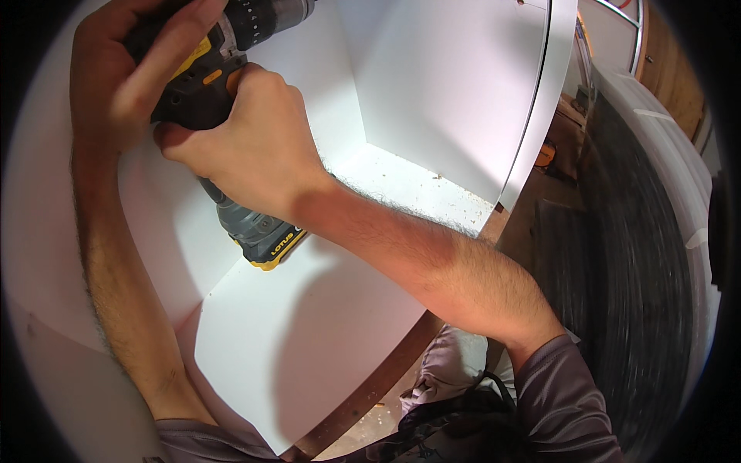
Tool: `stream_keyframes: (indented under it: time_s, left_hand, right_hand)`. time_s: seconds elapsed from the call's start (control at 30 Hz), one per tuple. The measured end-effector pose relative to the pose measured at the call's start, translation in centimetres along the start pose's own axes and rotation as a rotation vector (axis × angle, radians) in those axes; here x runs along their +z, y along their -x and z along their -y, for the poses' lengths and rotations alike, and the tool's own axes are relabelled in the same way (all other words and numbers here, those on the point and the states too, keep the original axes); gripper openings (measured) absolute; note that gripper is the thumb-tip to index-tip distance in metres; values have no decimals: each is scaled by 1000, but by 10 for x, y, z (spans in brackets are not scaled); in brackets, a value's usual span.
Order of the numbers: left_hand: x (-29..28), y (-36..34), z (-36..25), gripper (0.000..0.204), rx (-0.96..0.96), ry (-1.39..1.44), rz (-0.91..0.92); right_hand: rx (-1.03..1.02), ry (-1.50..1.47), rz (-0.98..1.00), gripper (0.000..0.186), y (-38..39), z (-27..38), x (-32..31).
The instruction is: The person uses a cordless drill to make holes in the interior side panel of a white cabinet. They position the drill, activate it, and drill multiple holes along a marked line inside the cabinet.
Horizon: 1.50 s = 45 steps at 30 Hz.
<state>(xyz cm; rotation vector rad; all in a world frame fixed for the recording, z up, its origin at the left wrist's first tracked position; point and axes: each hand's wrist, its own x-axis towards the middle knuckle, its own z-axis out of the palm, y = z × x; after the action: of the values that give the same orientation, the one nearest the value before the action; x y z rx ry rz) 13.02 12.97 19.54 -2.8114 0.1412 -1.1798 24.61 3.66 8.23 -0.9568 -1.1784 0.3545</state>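
A black and yellow cordless drill point(202, 99) is held at the upper left, inside a white cabinet point(231, 328). My right hand point(258, 143) is closed around its handle, forefinger side near the orange trigger. The drill's battery base point(270, 245) shows below my wrist, close to the white panel. My left hand point(116, 89) is pressed against the back and top of the drill body, its fingers bent over the housing and partly cut off by the frame's upper edge. The chuck point(293, 11) points to the upper right; its tip lies out of view.
White panels point(440, 85) wall in the drill, and wood shavings point(440, 177) lie in the inner corner. A brown raw edge point(370, 386) runs along the cabinet's front. To the right stands a dark, plastic-wrapped panel point(641, 255). An orange and black tool point(546, 157) sits beyond the cabinet.
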Motion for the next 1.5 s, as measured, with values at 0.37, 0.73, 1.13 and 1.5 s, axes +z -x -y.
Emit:
stream_keyframes:
  time_s: [0.37,0.73,1.13,1.5]
  left_hand:
    - [27,-9,-18,24,142,53,-283]
    - [26,-7,-18,28,113,78,-251]
    - [28,-8,-13,32,108,79,-277]
    - [32,-8,-15,28,135,85,-315]
  right_hand:
    - [-40,6,-37,46,3,-1,0]
    - [-32,26,-45,50,4,-4,0]
    - [-13,46,-29,46,6,2,-1]
    - [22,37,-5,46,8,5,-3]
